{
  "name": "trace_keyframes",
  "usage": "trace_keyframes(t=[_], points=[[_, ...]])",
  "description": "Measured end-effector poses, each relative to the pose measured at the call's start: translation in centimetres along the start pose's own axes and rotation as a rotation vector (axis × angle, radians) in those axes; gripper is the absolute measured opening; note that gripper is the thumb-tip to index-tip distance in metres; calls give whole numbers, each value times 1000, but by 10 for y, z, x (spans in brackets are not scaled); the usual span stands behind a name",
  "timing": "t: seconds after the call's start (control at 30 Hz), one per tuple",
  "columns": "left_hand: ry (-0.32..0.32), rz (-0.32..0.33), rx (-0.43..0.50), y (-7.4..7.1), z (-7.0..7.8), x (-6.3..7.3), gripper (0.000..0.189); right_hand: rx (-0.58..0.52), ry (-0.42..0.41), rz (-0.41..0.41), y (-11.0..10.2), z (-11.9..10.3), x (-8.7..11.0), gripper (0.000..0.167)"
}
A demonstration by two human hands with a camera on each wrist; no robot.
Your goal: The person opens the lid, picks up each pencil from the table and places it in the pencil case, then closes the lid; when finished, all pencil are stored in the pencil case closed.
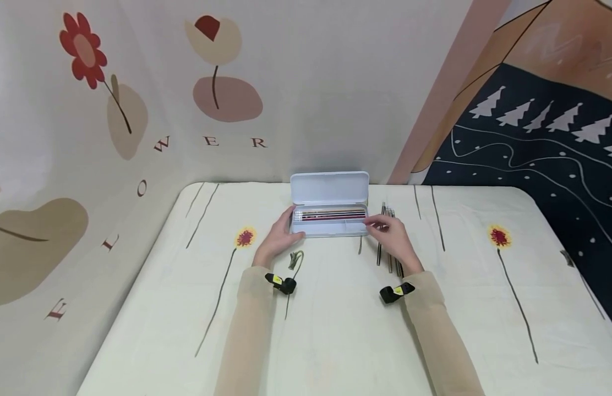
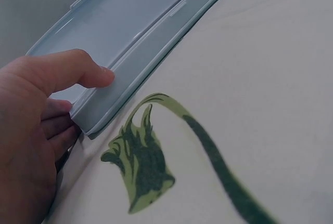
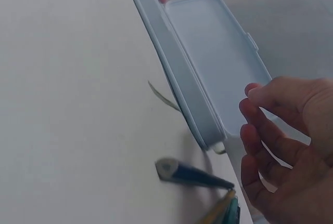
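A pale blue pencil case (image 1: 326, 227) stands with its lid (image 1: 329, 187) raised at the back. Several pencils (image 1: 331, 215) lie lengthwise in its rear compartment. My left hand (image 1: 278, 234) grips the left end, its thumb (image 2: 104, 76) against the front wall and other fingers around the end. At the other end is my right hand (image 1: 389, 234); in the right wrist view its thumb and index fingertips (image 3: 253, 93) are close together, the other fingers loosely bent. No object shows between them. Partly under the right hand lie several loose pencils (image 1: 378, 257).
A white cloth (image 1: 331, 330) printed with flowers and stems covers the table. Behind the case hangs a pale printed curtain (image 1: 335, 132). A dark blue printed panel (image 1: 524, 137) hangs at the right. Each wrist wears a small black camera (image 1: 288, 285).
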State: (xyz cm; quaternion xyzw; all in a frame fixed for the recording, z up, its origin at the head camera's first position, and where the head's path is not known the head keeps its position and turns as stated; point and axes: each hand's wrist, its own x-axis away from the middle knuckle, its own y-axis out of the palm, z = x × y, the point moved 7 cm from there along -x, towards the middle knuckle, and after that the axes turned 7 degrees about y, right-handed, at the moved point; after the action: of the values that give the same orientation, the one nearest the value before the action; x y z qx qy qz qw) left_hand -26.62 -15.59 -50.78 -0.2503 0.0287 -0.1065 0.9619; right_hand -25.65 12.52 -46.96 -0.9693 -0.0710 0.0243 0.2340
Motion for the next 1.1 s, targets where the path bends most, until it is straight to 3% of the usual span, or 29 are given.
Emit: trace_keyframes(t=[0.37, 0.77, 1.1], points=[[15, 6, 16, -2, 1, 2, 84, 10, 63, 61, -23, 15, 18, 20], [-37, -16, 11, -2, -2, 1, 86, 52, 100, 106, -42, 28, 27, 28], [-20, -14, 16, 0, 0, 1, 86, 80, 265, 165, -47, 45, 33, 35]])
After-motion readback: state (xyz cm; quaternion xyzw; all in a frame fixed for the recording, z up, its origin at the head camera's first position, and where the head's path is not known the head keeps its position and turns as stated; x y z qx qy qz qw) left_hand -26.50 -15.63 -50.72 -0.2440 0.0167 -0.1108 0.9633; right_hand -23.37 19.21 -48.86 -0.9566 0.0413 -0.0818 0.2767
